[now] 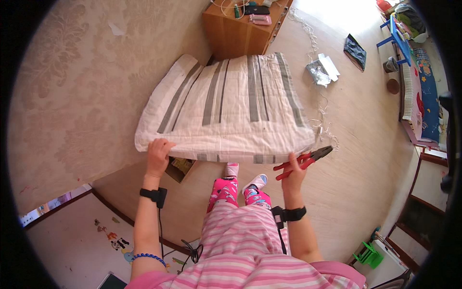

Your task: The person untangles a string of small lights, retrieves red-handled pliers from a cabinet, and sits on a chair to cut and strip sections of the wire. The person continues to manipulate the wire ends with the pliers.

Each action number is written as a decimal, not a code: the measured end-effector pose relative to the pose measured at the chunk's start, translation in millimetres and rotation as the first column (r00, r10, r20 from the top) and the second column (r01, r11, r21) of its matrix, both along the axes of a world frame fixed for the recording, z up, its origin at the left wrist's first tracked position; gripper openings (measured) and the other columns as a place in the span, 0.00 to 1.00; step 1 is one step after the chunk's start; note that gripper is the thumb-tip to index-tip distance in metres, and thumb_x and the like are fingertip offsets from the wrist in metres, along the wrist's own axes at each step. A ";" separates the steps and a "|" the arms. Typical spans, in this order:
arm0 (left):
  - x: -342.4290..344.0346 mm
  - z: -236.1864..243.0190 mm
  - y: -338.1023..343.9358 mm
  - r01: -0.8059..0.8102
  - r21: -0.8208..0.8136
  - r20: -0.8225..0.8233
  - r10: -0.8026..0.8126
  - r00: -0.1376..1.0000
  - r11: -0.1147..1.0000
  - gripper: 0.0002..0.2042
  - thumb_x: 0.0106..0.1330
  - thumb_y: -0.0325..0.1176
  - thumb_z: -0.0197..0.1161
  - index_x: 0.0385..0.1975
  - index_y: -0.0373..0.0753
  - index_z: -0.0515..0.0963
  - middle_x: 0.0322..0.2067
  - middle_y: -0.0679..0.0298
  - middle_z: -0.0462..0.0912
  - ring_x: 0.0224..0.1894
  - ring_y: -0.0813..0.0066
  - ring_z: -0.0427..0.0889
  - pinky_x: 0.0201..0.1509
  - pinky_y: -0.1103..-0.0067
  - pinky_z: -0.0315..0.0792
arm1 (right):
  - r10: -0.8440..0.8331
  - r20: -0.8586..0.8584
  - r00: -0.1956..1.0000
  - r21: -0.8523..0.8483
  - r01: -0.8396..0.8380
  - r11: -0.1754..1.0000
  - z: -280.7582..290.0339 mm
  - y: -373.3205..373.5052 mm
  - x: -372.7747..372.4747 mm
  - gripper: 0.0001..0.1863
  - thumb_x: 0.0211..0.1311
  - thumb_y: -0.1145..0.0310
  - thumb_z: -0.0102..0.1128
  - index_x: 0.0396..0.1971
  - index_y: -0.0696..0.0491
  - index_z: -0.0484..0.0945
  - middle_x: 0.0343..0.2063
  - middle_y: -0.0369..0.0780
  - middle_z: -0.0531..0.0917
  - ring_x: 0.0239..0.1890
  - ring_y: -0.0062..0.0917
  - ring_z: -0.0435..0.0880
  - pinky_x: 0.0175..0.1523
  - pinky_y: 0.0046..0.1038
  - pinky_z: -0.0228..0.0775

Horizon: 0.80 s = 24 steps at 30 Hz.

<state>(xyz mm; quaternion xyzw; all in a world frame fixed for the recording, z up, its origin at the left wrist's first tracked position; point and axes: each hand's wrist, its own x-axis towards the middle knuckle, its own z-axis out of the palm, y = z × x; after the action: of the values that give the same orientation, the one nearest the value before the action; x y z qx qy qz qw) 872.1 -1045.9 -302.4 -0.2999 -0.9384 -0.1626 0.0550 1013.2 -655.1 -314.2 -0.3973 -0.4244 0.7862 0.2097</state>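
Observation:
A padded cloth mat [231, 103], off-white with grey and dark stripes, spreads out in front of me; what lies under it is hidden. At its near left corner, my left hand [159, 153] grips the edge with the fingers closed over the top. My right hand [292, 177] is closed around a pair of pliers [320, 153] with red handles and dark jaws pointing away to the right. The fingers of that hand also meet the mat's near right corner; whether they pinch the cloth is hard to tell.
Below the mat's near edge is an open cardboard box [181, 169]. A wooden cabinet [236, 36] stands beyond the mat. White cords [310, 36] and a torn plastic package [322, 71] lie on the floor to the right. A patterned wall [86, 96] bounds the left.

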 end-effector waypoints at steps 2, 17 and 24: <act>13.9 -56.1 -0.3 -0.038 -0.032 0.058 0.040 0.998 0.999 0.16 0.46 0.17 0.56 0.34 0.43 0.77 0.31 0.63 0.72 0.37 0.61 0.72 0.40 0.71 0.64 | -0.034 0.076 0.997 -0.005 0.034 0.999 -56.3 -4.8 9.7 0.19 0.58 0.79 0.60 0.46 0.51 0.64 0.34 0.32 0.69 0.30 0.19 0.72 0.29 0.22 0.71; 73.6 -317.8 32.3 -0.056 -0.348 0.484 0.230 0.845 0.936 0.17 0.55 0.18 0.51 0.43 0.43 0.75 0.38 0.61 0.72 0.46 0.61 0.70 0.51 0.69 0.61 | -0.060 0.742 0.668 -0.065 0.161 0.985 -362.0 -0.8 80.6 0.17 0.50 0.80 0.62 0.40 0.56 0.68 0.30 0.39 0.76 0.26 0.24 0.77 0.25 0.26 0.69; -2.1 -320.0 41.3 -0.303 -0.454 0.544 0.530 0.651 0.838 0.08 0.54 0.25 0.54 0.33 0.39 0.78 0.44 0.56 0.74 0.51 0.54 0.69 0.53 0.64 0.64 | 0.069 0.836 0.544 0.035 -0.178 0.983 -384.4 28.3 43.3 0.15 0.51 0.71 0.64 0.35 0.58 0.70 0.28 0.40 0.76 0.26 0.25 0.77 0.26 0.25 0.69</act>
<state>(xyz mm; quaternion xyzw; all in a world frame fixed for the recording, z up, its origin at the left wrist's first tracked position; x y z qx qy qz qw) 870.0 -1004.7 -622.5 -0.0019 -0.9541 -0.0833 -0.2876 1056.6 -626.8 -698.6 -0.6773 -0.5446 0.4922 -0.0491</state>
